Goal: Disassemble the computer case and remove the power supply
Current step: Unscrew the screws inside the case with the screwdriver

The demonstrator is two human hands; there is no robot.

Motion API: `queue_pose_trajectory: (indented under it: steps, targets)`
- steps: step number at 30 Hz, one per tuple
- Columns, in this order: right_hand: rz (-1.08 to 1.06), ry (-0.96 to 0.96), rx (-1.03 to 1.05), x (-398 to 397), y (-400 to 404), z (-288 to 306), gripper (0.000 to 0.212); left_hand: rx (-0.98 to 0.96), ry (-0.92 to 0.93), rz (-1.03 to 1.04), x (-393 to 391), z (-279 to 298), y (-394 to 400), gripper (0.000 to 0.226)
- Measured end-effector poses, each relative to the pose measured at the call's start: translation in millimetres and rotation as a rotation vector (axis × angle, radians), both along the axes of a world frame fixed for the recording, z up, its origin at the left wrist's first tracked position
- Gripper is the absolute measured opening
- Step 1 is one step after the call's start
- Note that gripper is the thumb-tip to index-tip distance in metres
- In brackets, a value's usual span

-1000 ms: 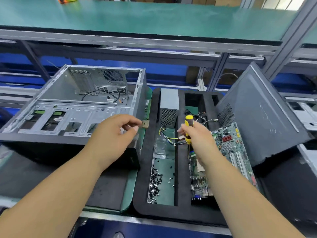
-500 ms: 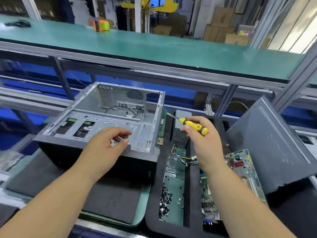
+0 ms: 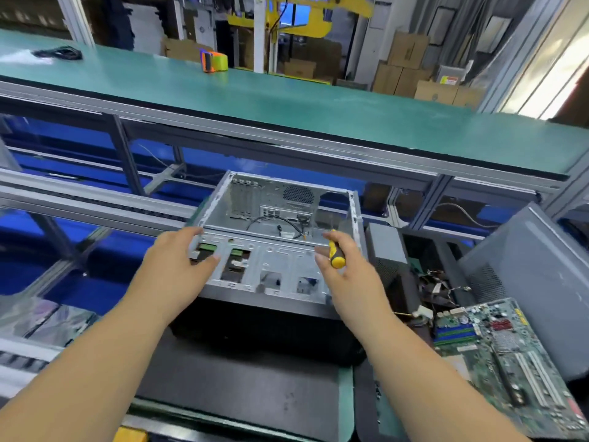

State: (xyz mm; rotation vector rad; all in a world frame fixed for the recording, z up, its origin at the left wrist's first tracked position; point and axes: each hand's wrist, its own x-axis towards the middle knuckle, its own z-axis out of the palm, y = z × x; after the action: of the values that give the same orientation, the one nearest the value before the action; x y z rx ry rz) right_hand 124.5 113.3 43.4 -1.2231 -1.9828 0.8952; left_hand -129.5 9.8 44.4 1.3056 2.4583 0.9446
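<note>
Both hands now sit higher over the computer case [image 3: 274, 250] than half a second ago, the right hand [image 3: 347, 266] having crossed from the parts tray to the case's right side while the view tips up toward the upper conveyor [image 3: 287, 100]. That hand curls around a yellow-and-black screwdriver [image 3: 334, 253], its handle clamped between thumb and fingers and its shaft pointing up into the open chassis. The left hand [image 3: 178, 263] hangs half open, fingers spread and lightly bent, its fingertips at the case's left rim and its thumb over the drive-bay frame; whether they touch the metal cannot be told. It holds nothing.

The case lies on its side on a black mat [image 3: 239, 393] on the green work surface [image 3: 345, 406], its side panel off and its interior bare apart from a loose black cable [image 3: 271, 223]. Just to its right, a grey power supply [image 3: 384, 247] rests outside the case in a black foam tray [image 3: 411, 291], beside a tangle of wires [image 3: 436, 285]. A motherboard [image 3: 503, 362] lies in the tray nearer the camera, and a dark grey side panel [image 3: 535, 282] leans at the far right. An orange and green tape dispenser [image 3: 214, 61] stands on the conveyor beyond.
</note>
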Motion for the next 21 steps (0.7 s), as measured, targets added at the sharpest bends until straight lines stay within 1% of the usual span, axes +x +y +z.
queue_pose_trajectory:
  steps: [2,5,8,11,14,17,21]
  targets:
    - [-0.005,-0.132,0.08,-21,-6,-4,0.038,-0.103,-0.059,0.033,-21,-3,0,0.067]
    - [-0.025,-0.282,0.169,-47,-15,-12,0.041,-0.193,-0.145,-0.044,-44,-12,2,0.077]
    - [-0.109,-0.362,0.157,-61,-19,-24,0.046,-0.234,-0.237,-0.123,-58,-20,8,0.09]
    - [-0.174,-0.474,0.13,-65,-19,-31,0.048,-0.234,-0.322,-0.168,-65,-22,19,0.098]
    - [-0.196,-0.527,0.121,-67,-16,-34,0.049,-0.219,-0.375,-0.202,-67,-22,31,0.104]
    - [-0.191,-0.587,0.158,-67,-13,-36,0.049,-0.196,-0.377,-0.242,-64,-25,35,0.115]
    - [-0.177,-0.553,0.167,-52,-4,-37,0.044,-0.163,-0.351,-0.248,-51,-33,33,0.115]
